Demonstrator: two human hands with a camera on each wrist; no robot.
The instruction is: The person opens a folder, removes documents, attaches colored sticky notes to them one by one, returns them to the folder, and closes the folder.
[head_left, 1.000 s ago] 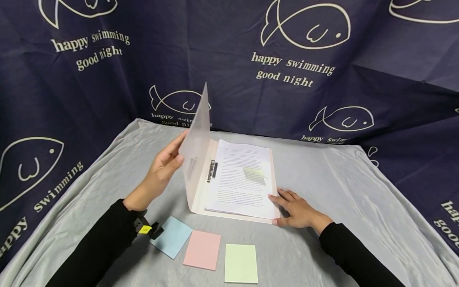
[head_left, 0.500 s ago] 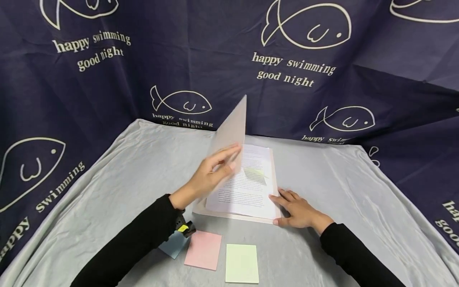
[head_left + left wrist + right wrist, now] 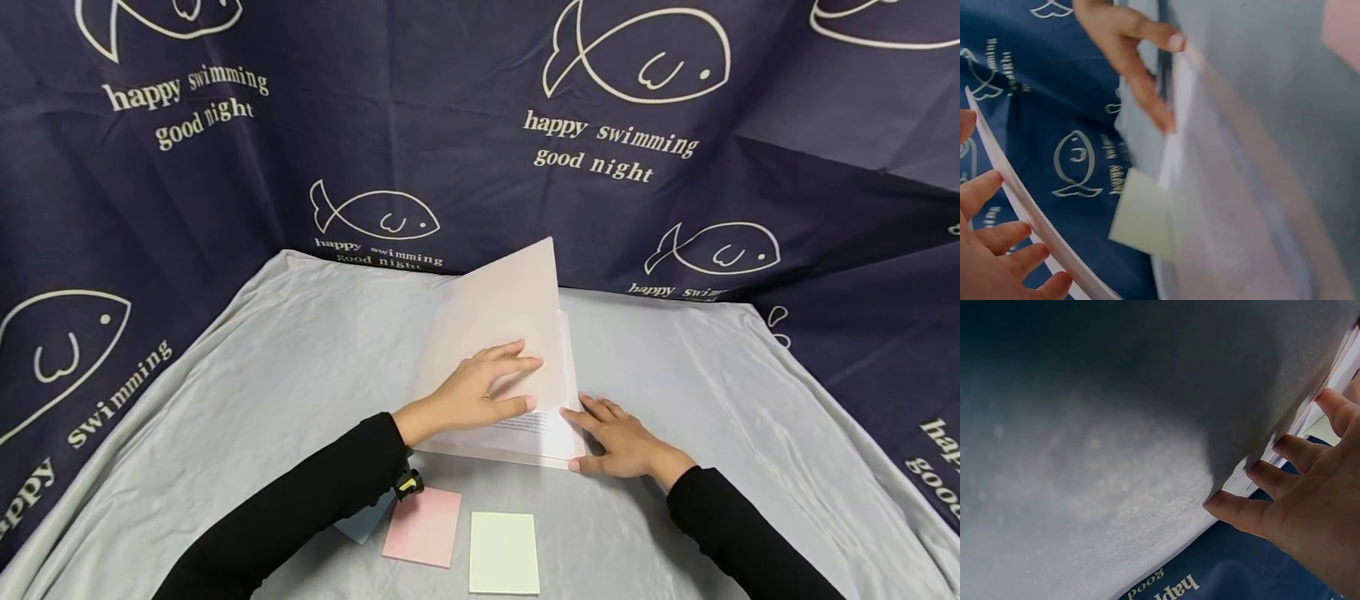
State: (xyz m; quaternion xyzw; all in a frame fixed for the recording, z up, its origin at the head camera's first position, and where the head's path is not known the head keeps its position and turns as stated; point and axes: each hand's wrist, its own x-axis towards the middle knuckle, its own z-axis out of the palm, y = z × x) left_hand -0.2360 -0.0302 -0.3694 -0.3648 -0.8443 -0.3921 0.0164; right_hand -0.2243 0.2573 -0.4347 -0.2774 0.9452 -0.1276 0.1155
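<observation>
A pale pink file folder (image 3: 491, 312) lies on the cloth, its cover tilted partway down over printed sheets (image 3: 517, 425). My left hand (image 3: 476, 387) touches the cover's outer face with spread fingers. In the left wrist view, those fingertips (image 3: 1035, 231) lie along the bowed cover. A light green sticky note (image 3: 1141, 215) sticks up from the sheets there; in the head view the cover hides it. My right hand (image 3: 630, 442) rests at the folder's lower right edge, fingers spread. The right wrist view shows its fingertips (image 3: 1222, 503) on the cloth beside the folder.
In front of the folder lie a pink sticky pad (image 3: 423, 529), a light green pad (image 3: 504, 554) and a blue pad (image 3: 365, 521) partly under my left forearm. A grey cloth (image 3: 675, 367) covers the table. Dark blue fish-print curtains (image 3: 480, 150) hang behind it.
My left hand has moved right, swinging the folder cover from nearly upright down over the sheets. Its fingers went from gripping the edge to lying spread on the cover. My right hand has stayed put.
</observation>
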